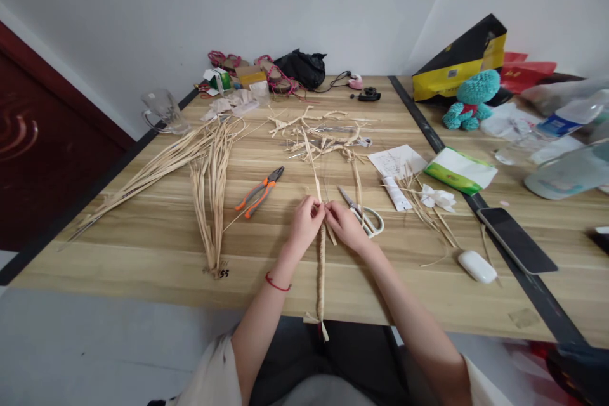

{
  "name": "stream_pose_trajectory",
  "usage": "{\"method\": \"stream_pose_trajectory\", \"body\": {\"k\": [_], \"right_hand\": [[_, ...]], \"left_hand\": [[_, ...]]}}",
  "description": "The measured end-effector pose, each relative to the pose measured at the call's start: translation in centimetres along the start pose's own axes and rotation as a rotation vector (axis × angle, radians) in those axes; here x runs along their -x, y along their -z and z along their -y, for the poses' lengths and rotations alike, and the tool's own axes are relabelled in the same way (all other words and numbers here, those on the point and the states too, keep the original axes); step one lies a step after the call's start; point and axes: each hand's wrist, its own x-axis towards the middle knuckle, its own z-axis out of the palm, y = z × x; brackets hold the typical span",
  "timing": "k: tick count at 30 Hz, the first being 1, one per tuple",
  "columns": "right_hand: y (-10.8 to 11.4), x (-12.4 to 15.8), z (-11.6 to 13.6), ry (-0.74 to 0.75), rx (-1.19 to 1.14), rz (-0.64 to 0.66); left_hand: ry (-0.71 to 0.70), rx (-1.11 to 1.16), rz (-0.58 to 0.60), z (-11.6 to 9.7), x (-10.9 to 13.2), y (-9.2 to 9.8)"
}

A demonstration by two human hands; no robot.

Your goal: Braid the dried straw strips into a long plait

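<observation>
My left hand [307, 219] and my right hand [343, 223] meet at the middle of the table, fingertips pinched together on a wrapped straw cord [321, 273]. The cord runs from my fingers towards me, its frayed end hanging over the table's front edge. Loose pale strands [311, 162] stretch away beyond my fingertips. Just right of my right hand lie scissors with pale handles [370, 221], partly under a strand. Pliers with orange and grey handles [259, 193] rest to the left of my left hand. What exactly sits between the fingertips is too small to make out.
Straw bundles [216, 190] lie at left, near a glass mug [164, 111]. Twisted straw pieces [328, 133] lie ahead. To the right are a tissue pack [460, 170], a phone [516, 240], a white case [477, 266], a crocheted toy [473, 100] and a plastic bottle [556, 124].
</observation>
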Motion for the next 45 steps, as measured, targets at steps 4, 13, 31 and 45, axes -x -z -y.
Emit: {"method": "stream_pose_trajectory", "body": {"k": [4,13,31,45], "right_hand": [[-0.04,0.0,-0.1,-0.003,-0.012,-0.003],[0.0,0.01,0.06,-0.012,-0.02,-0.018],[-0.31,0.04,-0.25,-0.007,-0.062,-0.023],[0.07,-0.07,0.16,0.017,-0.15,-0.059]], "left_hand": [[-0.001,0.003,0.007,-0.14,-0.03,0.06],[-0.022,-0.018,-0.004,-0.28,-0.05,0.03],[-0.024,-0.036,0.025,-0.45,-0.07,0.13],[0.077,0.201,0.023,0.4,-0.4,-0.23]]}}
